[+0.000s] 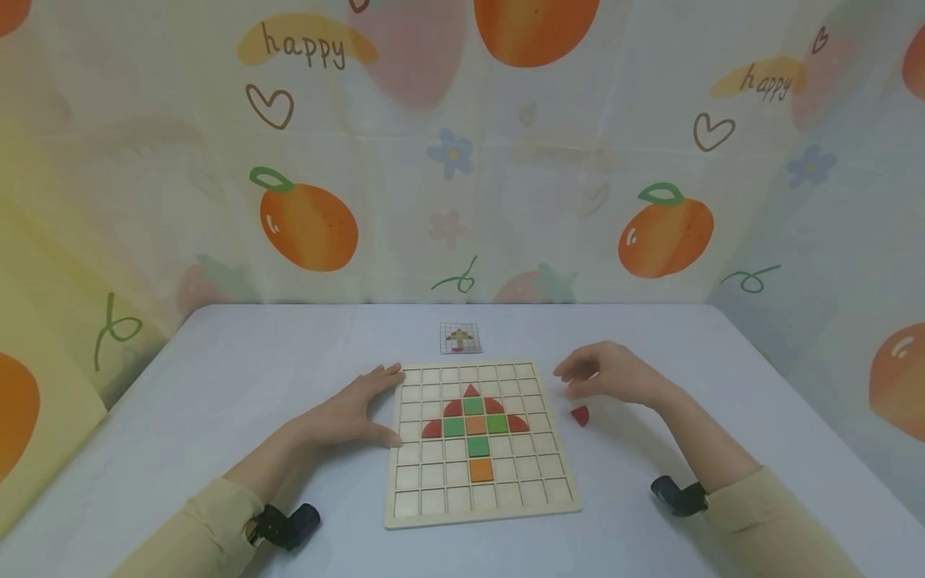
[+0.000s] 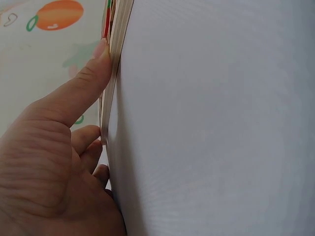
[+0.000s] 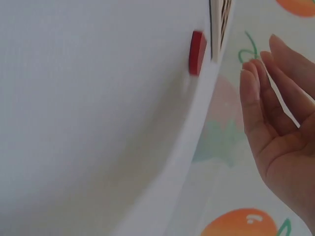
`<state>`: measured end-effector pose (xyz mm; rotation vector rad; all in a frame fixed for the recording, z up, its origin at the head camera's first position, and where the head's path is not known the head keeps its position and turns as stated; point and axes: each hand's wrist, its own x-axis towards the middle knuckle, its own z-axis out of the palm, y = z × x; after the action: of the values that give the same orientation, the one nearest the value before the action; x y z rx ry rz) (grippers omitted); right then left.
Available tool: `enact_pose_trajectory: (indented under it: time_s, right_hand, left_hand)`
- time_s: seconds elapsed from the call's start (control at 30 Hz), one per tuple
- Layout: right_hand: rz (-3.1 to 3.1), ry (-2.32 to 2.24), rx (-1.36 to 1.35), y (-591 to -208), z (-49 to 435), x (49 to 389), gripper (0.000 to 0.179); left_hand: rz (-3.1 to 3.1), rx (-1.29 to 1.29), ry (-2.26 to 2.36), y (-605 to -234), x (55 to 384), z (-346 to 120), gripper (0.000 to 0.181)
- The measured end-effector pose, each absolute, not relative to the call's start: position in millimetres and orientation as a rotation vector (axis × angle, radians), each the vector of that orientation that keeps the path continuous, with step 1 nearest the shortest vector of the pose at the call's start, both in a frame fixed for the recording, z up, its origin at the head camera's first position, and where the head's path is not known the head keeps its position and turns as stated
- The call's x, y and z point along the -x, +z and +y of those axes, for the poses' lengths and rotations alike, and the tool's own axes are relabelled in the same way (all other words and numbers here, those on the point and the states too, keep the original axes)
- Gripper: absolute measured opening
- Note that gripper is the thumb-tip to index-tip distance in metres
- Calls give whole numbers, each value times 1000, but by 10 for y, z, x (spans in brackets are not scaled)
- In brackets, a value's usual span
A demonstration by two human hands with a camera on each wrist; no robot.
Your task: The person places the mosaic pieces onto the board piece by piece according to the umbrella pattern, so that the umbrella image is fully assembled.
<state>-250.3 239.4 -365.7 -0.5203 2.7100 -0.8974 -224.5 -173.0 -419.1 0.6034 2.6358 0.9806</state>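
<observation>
A wooden grid board (image 1: 426, 514) lies on the table, with red, green and orange pieces set in its squares. My left hand (image 1: 350, 413) rests at the board's left edge, thumb and fingertips touching the rim and fingers spread. In the left wrist view, the thumb (image 2: 81, 91) lies along the edge of the board. My right hand (image 1: 614, 373) hovers off the board's right side, fingers loosely bent and holding nothing. Just below it, a red quarter-round piece (image 1: 580, 416) lies on the table; the right wrist view shows this red block (image 3: 197, 53) close to the board.
Behind the board lies a small pattern card (image 1: 460, 338) printed with a similar coloured figure on a grid. The white table (image 1: 289, 337) ends at a patterned cloth backdrop (image 1: 448, 217). Dark cameras are strapped at both wrists.
</observation>
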Motion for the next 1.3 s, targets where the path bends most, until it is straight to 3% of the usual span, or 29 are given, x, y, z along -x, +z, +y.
enact_pose_trajectory:
  time_s: [0.5, 1.3]
  right_hand:
    - [2594, -817, 438, -3779, 2630, 2596, 20]
    - [2594, -775, 455, -3930, 2590, 2535, 17]
  left_hand:
    - [2655, -586, 956, -4165, 2233, -1712, 104]
    - [2640, -574, 974, -4228, 2268, -1723, 105]
